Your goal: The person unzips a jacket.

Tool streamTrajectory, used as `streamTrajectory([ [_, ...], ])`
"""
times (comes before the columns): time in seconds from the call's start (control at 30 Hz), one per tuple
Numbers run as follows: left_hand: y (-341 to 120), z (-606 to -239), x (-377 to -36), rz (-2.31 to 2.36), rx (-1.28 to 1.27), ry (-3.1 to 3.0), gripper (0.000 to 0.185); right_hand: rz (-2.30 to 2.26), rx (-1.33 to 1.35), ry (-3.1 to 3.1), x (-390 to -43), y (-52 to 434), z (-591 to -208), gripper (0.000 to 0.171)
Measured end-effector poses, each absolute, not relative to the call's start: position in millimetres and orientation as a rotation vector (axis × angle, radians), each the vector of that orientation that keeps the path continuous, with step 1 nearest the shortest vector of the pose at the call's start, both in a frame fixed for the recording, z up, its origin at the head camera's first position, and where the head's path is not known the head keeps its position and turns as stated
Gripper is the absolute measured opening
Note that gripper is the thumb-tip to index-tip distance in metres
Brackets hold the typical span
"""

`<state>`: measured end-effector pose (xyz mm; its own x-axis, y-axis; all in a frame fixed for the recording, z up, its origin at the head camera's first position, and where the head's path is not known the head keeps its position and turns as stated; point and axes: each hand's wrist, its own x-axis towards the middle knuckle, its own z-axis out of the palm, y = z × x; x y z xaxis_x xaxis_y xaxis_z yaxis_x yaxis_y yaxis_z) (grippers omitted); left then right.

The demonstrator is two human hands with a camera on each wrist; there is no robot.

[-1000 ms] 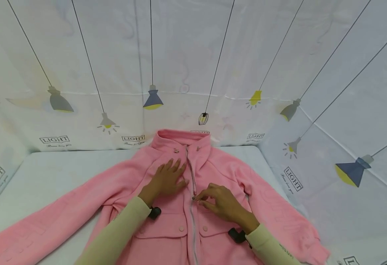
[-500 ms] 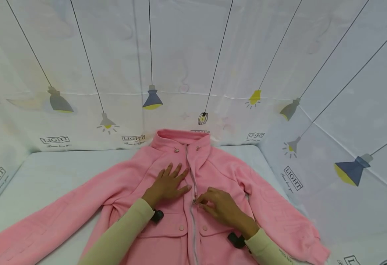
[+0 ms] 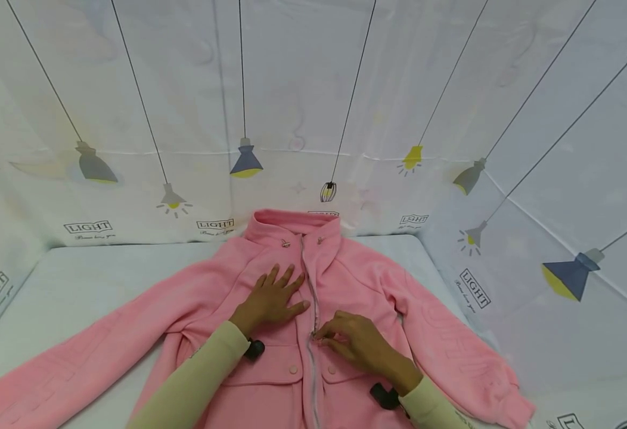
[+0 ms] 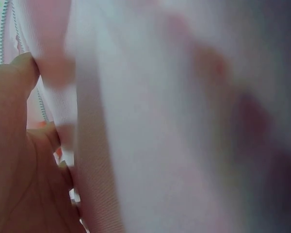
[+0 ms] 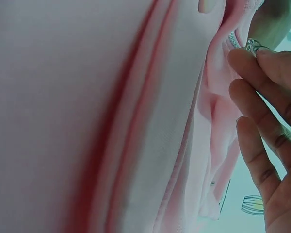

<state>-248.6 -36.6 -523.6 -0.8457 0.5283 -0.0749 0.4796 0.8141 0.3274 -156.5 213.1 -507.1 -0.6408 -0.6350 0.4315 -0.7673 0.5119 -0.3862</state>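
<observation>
Soft fleecy pink jacket (image 3: 345, 286): left hand (image 3: 270, 298) stays flat on it, right hand (image 3: 353, 339) fingers pinching the metal zipper pull (image 3: 314, 335), now slightly lower.

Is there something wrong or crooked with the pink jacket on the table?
Nothing stands out. The pink jacket lies flat, face up, collar away from the person and sleeves spread to both sides. The left hand presses flat beside the zipper, and the right hand pinches the zipper pull. No tear or stain shows.

Pale blue-white bed (image 3: 77, 280) under a spread pink jacket (image 3: 356, 280).
</observation>
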Motion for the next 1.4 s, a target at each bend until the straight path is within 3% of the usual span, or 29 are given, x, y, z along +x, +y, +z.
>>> streamTrajectory([
  [1.1,-35.4,-517.1,-246.5,0.431,0.791,2.826,0.075,0.989,1.414,-2.561,-118.8,221.0,-492.9,0.016],
  [1.4,-36.2,-520.9,-243.4,0.394,0.783,2.861,0.077,0.954,1.327,-2.623,-111.1,221.2,-492.4,0.015],
])
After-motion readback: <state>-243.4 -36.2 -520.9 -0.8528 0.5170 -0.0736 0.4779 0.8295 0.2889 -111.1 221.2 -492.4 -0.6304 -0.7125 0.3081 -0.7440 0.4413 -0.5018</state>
